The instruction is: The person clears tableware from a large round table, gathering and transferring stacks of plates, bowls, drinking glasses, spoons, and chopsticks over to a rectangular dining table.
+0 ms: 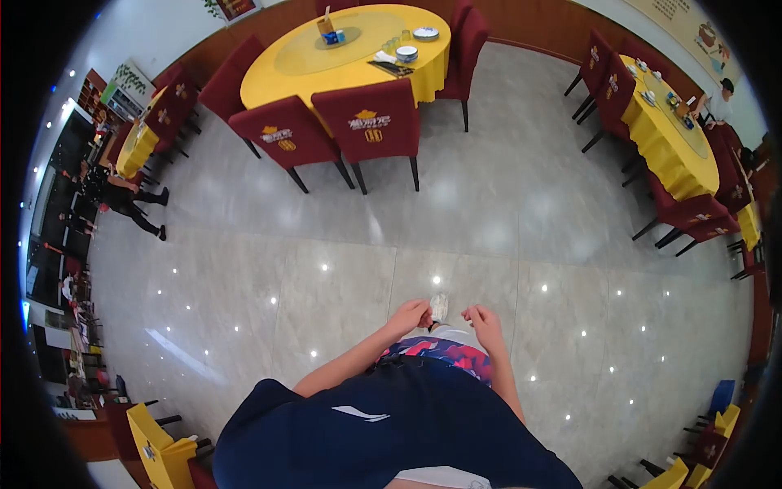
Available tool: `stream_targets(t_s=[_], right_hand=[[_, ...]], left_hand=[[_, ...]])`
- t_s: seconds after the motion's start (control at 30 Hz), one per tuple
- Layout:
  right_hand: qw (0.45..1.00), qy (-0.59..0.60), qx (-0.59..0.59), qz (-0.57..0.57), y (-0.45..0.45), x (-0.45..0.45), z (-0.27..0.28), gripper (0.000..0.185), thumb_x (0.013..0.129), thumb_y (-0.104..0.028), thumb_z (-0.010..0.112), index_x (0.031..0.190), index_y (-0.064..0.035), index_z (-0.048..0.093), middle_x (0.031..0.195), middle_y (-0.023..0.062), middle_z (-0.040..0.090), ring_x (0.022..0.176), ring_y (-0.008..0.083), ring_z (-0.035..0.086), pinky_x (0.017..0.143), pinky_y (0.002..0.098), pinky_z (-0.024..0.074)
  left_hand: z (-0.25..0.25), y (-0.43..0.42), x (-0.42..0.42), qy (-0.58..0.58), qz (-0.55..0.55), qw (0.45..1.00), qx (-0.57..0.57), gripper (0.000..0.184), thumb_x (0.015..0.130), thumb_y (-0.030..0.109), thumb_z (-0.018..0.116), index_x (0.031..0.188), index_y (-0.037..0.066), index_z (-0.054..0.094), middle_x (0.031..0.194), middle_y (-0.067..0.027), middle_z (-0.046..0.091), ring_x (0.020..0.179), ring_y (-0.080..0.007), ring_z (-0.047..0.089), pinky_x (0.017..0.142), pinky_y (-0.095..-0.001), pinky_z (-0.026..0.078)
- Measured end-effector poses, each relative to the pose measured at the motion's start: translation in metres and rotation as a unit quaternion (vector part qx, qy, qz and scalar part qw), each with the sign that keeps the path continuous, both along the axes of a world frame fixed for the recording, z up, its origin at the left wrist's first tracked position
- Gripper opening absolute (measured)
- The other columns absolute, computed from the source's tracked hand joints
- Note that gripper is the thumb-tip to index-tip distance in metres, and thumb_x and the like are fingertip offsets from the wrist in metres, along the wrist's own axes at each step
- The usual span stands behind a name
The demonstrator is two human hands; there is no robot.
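Note:
My left hand (414,315) is held in front of my waist, its fingers curled closed. Beside it, lower down near the floor, shows a pale shoe (440,306) on one of my feet. Across a small gap to the right, my right hand (481,320) also has its fingers bent inward. Whether anything small sits inside either hand is hidden. Below both hands are my patterned pink and blue shorts (444,350) and dark navy shirt (391,424).
Ahead stands a round table with a yellow cloth (285,77), holding stacked plates (406,54) and glasses, with red-covered chairs (366,122) around it. Another yellow table (664,147) is at right, a person seated beyond. At left a person in dark clothes (122,196) is on the tiled floor (326,236).

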State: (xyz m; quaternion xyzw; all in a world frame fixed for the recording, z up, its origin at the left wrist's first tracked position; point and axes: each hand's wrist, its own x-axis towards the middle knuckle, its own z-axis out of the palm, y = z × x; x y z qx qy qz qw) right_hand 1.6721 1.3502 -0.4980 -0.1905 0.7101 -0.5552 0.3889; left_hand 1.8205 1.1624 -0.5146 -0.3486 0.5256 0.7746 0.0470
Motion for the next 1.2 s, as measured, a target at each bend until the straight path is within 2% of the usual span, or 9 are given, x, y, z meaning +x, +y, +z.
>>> stream_targets(t_s=[0.07,0.17,0.33,0.6,0.67,0.9,0.97,1.03,1.2], right_hand=[[0.999,0.034,0.006,0.006,-0.028,-0.064,0.007,0.032,0.099,-0.028,0.048,0.080,-0.0041,0.059,0.088,0.0056,0.067,0.083,0.0134,0.061,0.071,0.0293,0.0485],[1.000,0.006,0.005,-0.017,-0.064,-0.131,0.011,0.026,0.098,-0.026,0.051,0.085,-0.0047,0.059,0.090,0.0048,0.067,0.083,0.0129,0.061,0.071,0.0286,0.0484],[0.997,-0.027,-0.056,-0.048,-0.131,-0.222,0.027,0.015,0.094,-0.016,0.058,0.096,-0.0010,0.059,0.088,0.0058,0.067,0.079,0.0123,0.062,0.072,0.0257,0.0488],[0.999,0.023,-0.013,0.032,-0.239,-0.332,-0.030,0.016,0.094,-0.020,0.060,0.097,-0.0047,0.061,0.090,0.0021,0.066,0.081,0.0106,0.062,0.070,0.0247,0.0474],[0.994,0.085,0.021,0.070,-0.275,-0.373,-0.025,0.016,0.093,-0.020,0.061,0.097,-0.0044,0.061,0.089,0.0019,0.066,0.081,0.0103,0.062,0.069,0.0242,0.0473],[0.986,0.053,0.054,0.150,-0.370,-0.533,0.041,0.020,0.095,-0.023,0.058,0.096,-0.0036,0.063,0.088,0.0024,0.067,0.081,0.0102,0.062,0.071,0.0250,0.0472],[0.968,0.182,0.084,0.151,-0.384,-0.586,0.031,0.021,0.096,-0.023,0.056,0.096,-0.0038,0.063,0.089,0.0028,0.067,0.081,0.0106,0.062,0.071,0.0256,0.0475],[0.968,0.192,0.095,0.129,-0.407,-0.620,0.056,0.023,0.096,-0.025,0.054,0.095,-0.0041,0.063,0.090,0.0033,0.067,0.081,0.0115,0.063,0.072,0.0260,0.0478],[0.995,0.007,0.093,0.042,-0.464,-0.676,0.029,0.024,0.097,-0.027,0.051,0.096,-0.0055,0.062,0.090,0.0044,0.067,0.081,0.0130,0.063,0.071,0.0273,0.0482]], left_hand=[[0.022,-0.022,-0.059,0.031,-0.038,0.999,0.005,0.028,0.101,0.027,0.042,0.097,0.005,0.058,0.078,-0.0054,0.062,0.071,-0.0131,0.060,0.068,-0.0278,0.051],[0.029,-0.063,-0.126,0.082,-0.067,0.990,-0.095,0.025,0.100,0.024,0.044,0.097,0.004,0.059,0.077,-0.0048,0.062,0.070,-0.0121,0.059,0.068,-0.0266,0.050],[0.023,-0.121,-0.200,0.040,0.012,0.999,-0.027,0.017,0.096,0.019,0.052,0.093,0.004,0.061,0.077,-0.0025,0.062,0.069,-0.0088,0.059,0.066,-0.0229,0.050],[-0.018,-0.243,-0.329,0.026,0.086,0.995,-0.045,0.019,0.090,0.023,0.065,0.094,0.005,0.063,0.077,-0.0032,0.065,0.070,-0.0091,0.061,0.065,-0.0237,0.051],[-0.024,-0.278,-0.368,0.022,0.109,0.993,-0.026,0.020,0.091,0.025,0.064,0.093,0.005,0.063,0.076,-0.0028,0.065,0.070,-0.0090,0.061,0.065,-0.0238,0.050],[-0.030,-0.393,-0.536,0.050,0.154,0.986,0.029,0.036,0.097,0.036,0.053,0.084,0.004,0.062,0.073,-0.0027,0.061,0.064,-0.0103,0.058,0.062,-0.0245,0.049],[-0.025,-0.419,-0.573,0.070,0.152,0.986,0.024,0.040,0.098,0.038,0.050,0.082,0.003,0.062,0.073,-0.0039,0.062,0.064,-0.0113,0.059,0.063,-0.0251,0.049],[-0.006,-0.441,-0.595,0.063,0.160,0.985,0.027,0.043,0.099,0.039,0.049,0.081,0.003,0.062,0.073,-0.0047,0.063,0.065,-0.0118,0.059,0.064,-0.0256,0.049],[0.002,-0.497,-0.605,0.069,0.189,0.979,0.000,0.042,0.099,0.037,0.046,0.080,0.004,0.063,0.074,-0.0048,0.064,0.068,-0.0121,0.060,0.067,-0.0257,0.049]])
